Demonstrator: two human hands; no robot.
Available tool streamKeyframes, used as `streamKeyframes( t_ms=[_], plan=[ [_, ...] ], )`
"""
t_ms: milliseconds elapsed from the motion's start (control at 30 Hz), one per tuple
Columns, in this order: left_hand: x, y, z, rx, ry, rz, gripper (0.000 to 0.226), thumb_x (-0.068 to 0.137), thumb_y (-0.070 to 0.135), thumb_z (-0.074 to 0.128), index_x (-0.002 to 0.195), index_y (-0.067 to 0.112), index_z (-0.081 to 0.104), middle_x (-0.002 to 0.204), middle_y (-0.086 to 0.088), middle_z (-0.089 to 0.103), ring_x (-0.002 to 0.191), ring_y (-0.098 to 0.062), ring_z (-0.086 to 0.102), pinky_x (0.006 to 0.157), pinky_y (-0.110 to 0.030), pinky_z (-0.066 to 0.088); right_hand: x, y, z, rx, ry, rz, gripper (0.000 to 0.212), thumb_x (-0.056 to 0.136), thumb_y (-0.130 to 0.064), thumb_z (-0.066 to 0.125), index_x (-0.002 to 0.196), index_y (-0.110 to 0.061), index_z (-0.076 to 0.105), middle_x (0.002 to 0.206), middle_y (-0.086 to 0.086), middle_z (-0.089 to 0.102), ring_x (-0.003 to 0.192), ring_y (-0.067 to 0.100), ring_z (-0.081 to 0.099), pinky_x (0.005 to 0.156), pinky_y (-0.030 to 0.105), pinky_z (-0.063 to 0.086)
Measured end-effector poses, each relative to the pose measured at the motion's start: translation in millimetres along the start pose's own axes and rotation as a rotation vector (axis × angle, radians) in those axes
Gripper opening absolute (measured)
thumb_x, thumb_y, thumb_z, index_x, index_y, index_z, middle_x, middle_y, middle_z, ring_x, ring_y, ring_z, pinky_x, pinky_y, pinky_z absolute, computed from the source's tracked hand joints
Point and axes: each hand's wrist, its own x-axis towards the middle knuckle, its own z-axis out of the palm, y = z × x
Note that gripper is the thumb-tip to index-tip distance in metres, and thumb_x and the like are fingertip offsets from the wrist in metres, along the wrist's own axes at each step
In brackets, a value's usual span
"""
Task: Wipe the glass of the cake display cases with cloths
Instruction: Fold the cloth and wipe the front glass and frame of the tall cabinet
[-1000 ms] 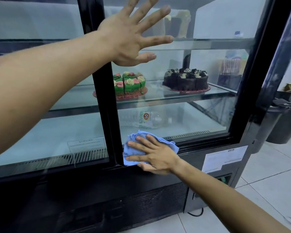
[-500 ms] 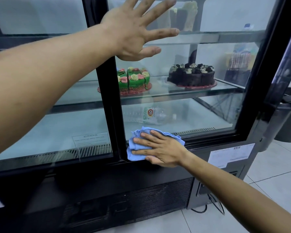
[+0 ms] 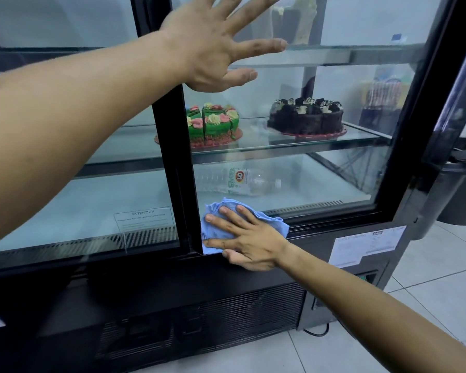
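Note:
The cake display case has a black frame (image 3: 170, 125) and a glass front (image 3: 307, 84). My right hand (image 3: 249, 239) lies flat with spread fingers on a blue cloth (image 3: 218, 227), pressing it against the bottom left corner of the right glass pane. My left hand (image 3: 215, 47) is up high with its fingers splayed and its palm flat on the upper glass, next to the black centre post.
Inside, a green cake (image 3: 213, 125) and a chocolate cake (image 3: 307, 117) stand on the middle glass shelf. A plastic bottle (image 3: 242, 181) lies on the case floor. A dark bin (image 3: 460, 192) stands at the right on the tiled floor (image 3: 428, 286).
The view has shifted slightly. My right hand stays on the cloth at the same bottom corner of the pane, and my left hand stays flat on the upper glass.

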Motion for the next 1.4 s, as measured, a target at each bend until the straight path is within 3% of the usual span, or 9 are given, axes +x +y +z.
streamKeyframes(
  t_ms=[233, 467, 567, 733, 900, 1067, 1233, 1300, 1400],
  plan=[
    [0.3, 0.4, -0.7, 0.041, -0.005, 0.001, 0.067, 0.100, 0.070, 0.009, 0.161, 0.050, -0.010, 0.174, -0.003, -0.012, 0.159, -0.035, 0.002, 0.124, -0.055, 0.021, 2.3, 6.7, -10.7, 0.116, -0.115, -0.039, 0.044, 0.110, -0.046, 0.031, 0.152, -0.047, 0.043, 0.173, -0.009, 0.002, 0.159, 0.015, -0.015, 0.127, 0.038, -0.017],
    [2.9, -0.5, 8.4, -0.036, 0.003, 0.002, 0.068, 0.099, 0.073, 0.012, 0.160, 0.053, -0.009, 0.174, -0.004, -0.011, 0.159, -0.037, 0.005, 0.116, -0.061, 0.033, -113.6, 87.6, -18.0, 0.068, -0.277, 0.188, 0.046, 0.110, -0.054, 0.022, 0.153, -0.066, 0.014, 0.168, -0.025, -0.019, 0.156, 0.010, -0.023, 0.122, 0.034, -0.024],
    [2.3, -1.8, 10.7, -0.095, -0.012, -0.008, 0.068, 0.097, 0.077, 0.003, 0.160, 0.054, -0.007, 0.174, -0.007, -0.005, 0.158, -0.040, 0.010, 0.114, -0.063, 0.035, -159.9, 120.7, -21.4, -0.089, -0.272, 0.278, 0.050, 0.109, -0.055, 0.018, 0.159, -0.055, 0.014, 0.173, -0.010, 0.000, 0.160, 0.022, -0.005, 0.127, 0.041, -0.012],
    [3.1, 1.8, 3.7, -0.049, 0.008, 0.012, 0.073, 0.092, 0.079, -0.005, 0.160, 0.053, -0.008, 0.174, -0.007, -0.006, 0.159, -0.037, 0.008, 0.115, -0.060, 0.034, -111.8, 96.9, -10.3, -0.153, -0.136, 0.068, 0.055, 0.108, -0.058, 0.018, 0.162, -0.046, 0.017, 0.174, -0.005, 0.002, 0.161, 0.024, -0.006, 0.129, 0.044, -0.008],
    [2.1, -0.3, 6.3, -0.016, 0.014, 0.004, 0.070, 0.098, 0.072, 0.016, 0.160, 0.053, -0.010, 0.174, -0.005, -0.008, 0.157, -0.038, 0.010, 0.110, -0.058, 0.039, 0.5, 5.9, 4.1, 0.015, 0.005, -0.070, 0.050, 0.109, -0.046, 0.035, 0.158, -0.039, 0.037, 0.172, -0.003, 0.019, 0.161, 0.020, 0.003, 0.130, 0.042, -0.006],
    [5.6, -1.2, 15.2, -0.049, 0.036, -0.015, 0.070, 0.099, 0.067, 0.025, 0.161, 0.053, -0.005, 0.174, -0.005, -0.009, 0.158, -0.039, 0.009, 0.115, -0.061, 0.035, -8.3, 41.4, -6.8, -0.021, 0.120, -0.055, 0.052, 0.107, -0.039, 0.049, 0.157, -0.033, 0.041, 0.169, -0.003, 0.026, 0.160, 0.016, 0.001, 0.130, 0.040, -0.005],
    [8.8, -1.7, 20.1, -0.071, 0.029, 0.008, 0.070, 0.100, 0.061, 0.030, 0.163, 0.048, 0.002, 0.173, -0.011, 0.001, 0.155, -0.043, 0.015, 0.115, -0.061, 0.033, -62.7, 130.0, -18.7, -0.101, 0.413, 0.522, 0.057, 0.108, -0.051, 0.027, 0.162, -0.045, 0.010, 0.172, -0.009, -0.007, 0.159, 0.020, -0.009, 0.129, 0.048, -0.002],
    [7.1, -2.2, 18.2, -0.060, 0.043, 0.002, 0.069, 0.100, 0.063, 0.030, 0.162, 0.050, 0.002, 0.174, -0.008, -0.004, 0.157, -0.041, 0.012, 0.116, -0.062, 0.031, -89.0, 147.6, -12.2, -0.016, 0.527, 0.942, 0.060, 0.108, -0.049, 0.022, 0.164, -0.039, 0.002, 0.173, -0.005, -0.012, 0.160, 0.024, -0.007, 0.129, 0.053, 0.003],
    [4.6, -0.2, 10.0, 0.001, 0.049, -0.001, 0.070, 0.099, 0.067, 0.025, 0.162, 0.051, 0.000, 0.174, -0.003, -0.008, 0.157, -0.038, 0.010, 0.114, -0.060, 0.034, -93.5, 146.2, -6.9, 0.371, 0.804, 1.693, 0.060, 0.107, -0.034, 0.024, 0.161, -0.007, 0.020, 0.169, 0.023, 0.011, 0.155, 0.044, 0.014, 0.123, 0.060, 0.018]
  ],
)
